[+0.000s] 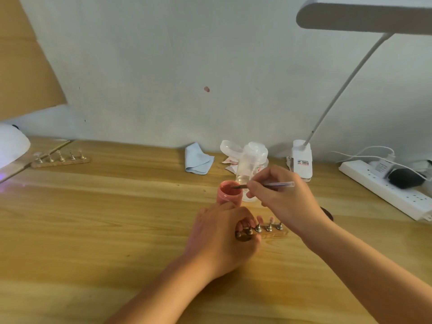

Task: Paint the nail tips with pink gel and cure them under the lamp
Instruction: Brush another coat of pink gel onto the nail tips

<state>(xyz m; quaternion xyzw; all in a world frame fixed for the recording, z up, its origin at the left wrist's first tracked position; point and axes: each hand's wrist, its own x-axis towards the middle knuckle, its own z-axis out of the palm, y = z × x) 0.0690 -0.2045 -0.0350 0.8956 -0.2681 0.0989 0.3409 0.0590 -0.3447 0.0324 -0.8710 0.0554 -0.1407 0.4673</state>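
Five nail tips [268,222] stand in a row on small metal holders along a strip [271,231] at the middle of the desk [117,218]. The tips on the right are in plain view and those on the left are partly hidden by the left hand [222,235]. That hand's fingers [243,222] curl over the strip's left end with the thumb below it, pinching it; whether the strip lies on the desk or is lifted I cannot tell. Just behind the hand stands an open jar [229,195] of pink gel. The right hand [285,197] is above and to the right of the jar. Its fingers [254,183] are closed in a pen grip on a thin brush [273,184], which lies nearly level with its bristle end at the jar's mouth. A clear bottle [250,164] stands just behind the jar, and a dark round thing [327,212] shows partly behind the right wrist. Further back by the wall lies a folded blue cloth [197,160]. To the right are the base of a white desk lamp [362,17], whose head reaches across the top, and a white power strip [385,190] with plugs and cables. At the far left edge sits the white curing lamp [11,146], a purple glow beneath it, and near it a second strip [60,159] of holders. Brown cardboard [25,54] leans above.
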